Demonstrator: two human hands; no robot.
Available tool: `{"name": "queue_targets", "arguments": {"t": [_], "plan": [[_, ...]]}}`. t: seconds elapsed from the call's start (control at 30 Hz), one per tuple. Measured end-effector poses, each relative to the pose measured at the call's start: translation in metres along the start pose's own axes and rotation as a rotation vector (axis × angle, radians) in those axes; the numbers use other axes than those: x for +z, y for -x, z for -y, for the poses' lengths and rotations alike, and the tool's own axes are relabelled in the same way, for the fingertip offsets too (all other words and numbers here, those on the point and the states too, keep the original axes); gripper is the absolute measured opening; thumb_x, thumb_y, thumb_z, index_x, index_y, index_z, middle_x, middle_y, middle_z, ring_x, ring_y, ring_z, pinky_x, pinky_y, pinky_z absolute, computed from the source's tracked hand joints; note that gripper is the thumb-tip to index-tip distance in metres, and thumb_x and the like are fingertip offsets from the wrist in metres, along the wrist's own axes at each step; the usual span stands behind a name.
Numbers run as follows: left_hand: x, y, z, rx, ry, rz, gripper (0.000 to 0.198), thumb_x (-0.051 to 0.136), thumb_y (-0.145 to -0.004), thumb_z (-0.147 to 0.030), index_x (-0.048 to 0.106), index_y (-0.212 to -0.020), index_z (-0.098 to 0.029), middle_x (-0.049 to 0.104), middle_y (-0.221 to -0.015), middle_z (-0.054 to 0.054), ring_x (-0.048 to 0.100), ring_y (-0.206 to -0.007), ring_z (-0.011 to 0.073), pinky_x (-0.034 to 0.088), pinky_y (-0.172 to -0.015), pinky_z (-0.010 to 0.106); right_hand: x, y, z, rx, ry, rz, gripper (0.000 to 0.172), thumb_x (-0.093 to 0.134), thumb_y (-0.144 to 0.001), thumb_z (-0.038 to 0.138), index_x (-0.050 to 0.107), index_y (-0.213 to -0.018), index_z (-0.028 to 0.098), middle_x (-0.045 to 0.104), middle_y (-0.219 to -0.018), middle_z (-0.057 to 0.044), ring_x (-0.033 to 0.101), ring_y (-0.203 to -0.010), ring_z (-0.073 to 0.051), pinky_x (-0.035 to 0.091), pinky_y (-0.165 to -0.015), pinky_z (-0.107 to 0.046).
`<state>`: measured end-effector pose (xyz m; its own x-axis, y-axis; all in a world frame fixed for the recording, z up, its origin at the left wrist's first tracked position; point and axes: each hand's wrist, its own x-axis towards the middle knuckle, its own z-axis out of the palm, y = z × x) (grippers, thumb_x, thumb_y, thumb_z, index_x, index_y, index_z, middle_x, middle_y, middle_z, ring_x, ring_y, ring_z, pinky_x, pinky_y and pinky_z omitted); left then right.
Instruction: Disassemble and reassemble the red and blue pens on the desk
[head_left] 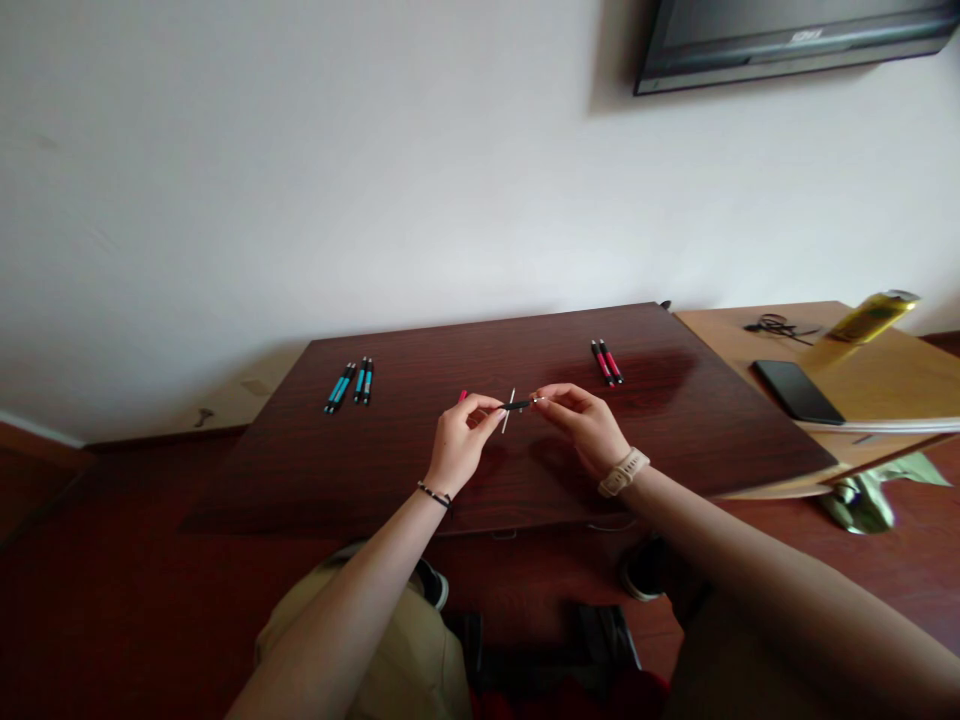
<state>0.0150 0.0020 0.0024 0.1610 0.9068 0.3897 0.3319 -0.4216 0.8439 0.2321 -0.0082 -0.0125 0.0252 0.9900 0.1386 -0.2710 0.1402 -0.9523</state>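
Observation:
My left hand [457, 440] pinches a black pen part [515, 406], apparently the upper half of a barrel, held level above the dark table. At its right end, my right hand [586, 425] has thumb and fingertips closed on a small silver piece [536, 400]. Whether that piece is joined to the black part is too small to tell. Below them lies a thin white ink refill [505, 424], slanting across the tabletop. A pink pen part [463, 395] shows just behind my left fingers, mostly hidden.
Several blue-and-black pens [349, 386] lie at the table's left; two pink-and-black pens [607, 362] lie at back right. The dark table [420, 360] adjoins a lighter one holding a phone [798, 391], a black cord [780, 326] and a yellow can [874, 317]. A screen [787, 50] hangs above.

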Motion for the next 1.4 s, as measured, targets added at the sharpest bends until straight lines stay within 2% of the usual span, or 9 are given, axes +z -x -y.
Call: {"name": "queue_targets", "arguments": {"t": [0.27, 0.43, 0.57, 0.8, 0.93, 1.03, 1.13, 1.3, 1.4], "plan": [[0.000, 0.000, -0.002, 0.005, -0.011, 0.019, 0.012, 0.072, -0.094, -0.033, 0.077, -0.098, -0.022, 0.078, -0.093, 0.002, 0.070, -0.080, 0.0181, 0.055, -0.074, 0.030, 0.000, 0.000, 0.005, -0.201, 0.309, 0.033, 0.026, 0.082, -0.087, 0.045, 0.075, -0.100, 0.023, 0.079, -0.106, -0.008, 0.074, -0.098, -0.024, 0.059, -0.094, -0.039], [-0.001, 0.000, -0.004, -0.007, -0.026, 0.030, 0.011, 0.072, -0.094, -0.031, 0.077, -0.097, -0.022, 0.079, -0.094, 0.002, 0.071, -0.082, 0.0188, 0.053, -0.074, 0.030, -0.002, 0.000, 0.009, -0.232, 0.409, 0.089, 0.038, 0.078, -0.091, 0.041, 0.069, -0.123, 0.025, 0.077, -0.099, -0.006, 0.073, -0.089, -0.023, 0.059, -0.084, -0.037], [-0.001, 0.001, -0.006, -0.009, -0.026, 0.052, 0.011, 0.071, -0.095, -0.031, 0.078, -0.097, -0.023, 0.079, -0.094, 0.002, 0.070, -0.082, 0.0186, 0.053, -0.074, 0.030, -0.003, 0.001, 0.015, -0.258, 0.492, 0.129, 0.038, 0.072, -0.094, 0.040, 0.068, -0.129, 0.024, 0.075, -0.094, -0.004, 0.068, -0.082, -0.021, 0.055, -0.078, -0.035], [0.002, 0.002, -0.007, -0.015, -0.040, 0.097, 0.013, 0.072, -0.095, -0.033, 0.078, -0.098, -0.022, 0.080, -0.097, 0.003, 0.071, -0.083, 0.0191, 0.053, -0.075, 0.032, -0.001, 0.003, 0.017, -0.258, 0.551, 0.145, 0.032, 0.059, -0.103, 0.040, 0.069, -0.126, 0.021, 0.063, -0.073, 0.001, 0.057, -0.066, -0.016, 0.046, -0.066, -0.029], [0.003, 0.003, -0.011, 0.006, -0.087, 0.117, 0.010, 0.072, -0.095, -0.030, 0.077, -0.098, -0.023, 0.079, -0.097, 0.001, 0.070, -0.080, 0.0178, 0.052, -0.073, 0.031, -0.002, 0.003, 0.012, -0.182, 0.531, 0.146, 0.034, 0.055, -0.105, 0.047, 0.067, -0.124, 0.021, 0.054, -0.059, 0.005, 0.048, -0.052, -0.014, 0.036, -0.053, -0.027], [0.004, 0.003, -0.013, 0.016, -0.100, 0.122, 0.008, 0.072, -0.095, -0.029, 0.077, -0.097, -0.023, 0.079, -0.096, 0.001, 0.069, -0.079, 0.0170, 0.052, -0.072, 0.030, -0.002, 0.003, 0.010, -0.112, 0.477, 0.170, 0.038, 0.052, -0.106, 0.052, 0.065, -0.124, 0.022, 0.049, -0.053, 0.007, 0.045, -0.047, -0.014, 0.033, -0.049, -0.026], [0.004, 0.002, -0.012, 0.014, -0.086, 0.113, 0.008, 0.072, -0.096, -0.029, 0.076, -0.097, -0.023, 0.079, -0.095, 0.001, 0.070, -0.080, 0.0172, 0.052, -0.073, 0.030, -0.001, 0.003, 0.010, -0.091, 0.421, 0.161, 0.041, 0.050, -0.106, 0.055, 0.063, -0.125, 0.022, 0.057, -0.060, 0.005, 0.052, -0.053, -0.015, 0.040, -0.053, -0.026], [0.003, 0.000, -0.009, 0.015, -0.069, 0.064, 0.007, 0.071, -0.096, -0.028, 0.076, -0.097, -0.023, 0.078, -0.093, 0.001, 0.070, -0.081, 0.0177, 0.051, -0.072, 0.029, -0.001, 0.000, 0.008, -0.139, 0.370, 0.140, 0.036, 0.064, -0.099, 0.052, 0.064, -0.118, 0.022, 0.070, -0.095, -0.004, 0.066, -0.080, -0.019, 0.054, -0.072, -0.031], [0.000, -0.001, -0.007, 0.028, -0.083, 0.062, 0.008, 0.070, -0.097, -0.028, 0.076, -0.097, -0.023, 0.078, -0.093, 0.001, 0.070, -0.081, 0.0177, 0.050, -0.072, 0.029, -0.001, -0.001, 0.007, -0.172, 0.381, 0.161, 0.030, 0.070, -0.095, 0.050, 0.066, -0.105, 0.021, 0.070, -0.095, -0.005, 0.067, -0.082, -0.019, 0.054, -0.079, -0.033]]}}
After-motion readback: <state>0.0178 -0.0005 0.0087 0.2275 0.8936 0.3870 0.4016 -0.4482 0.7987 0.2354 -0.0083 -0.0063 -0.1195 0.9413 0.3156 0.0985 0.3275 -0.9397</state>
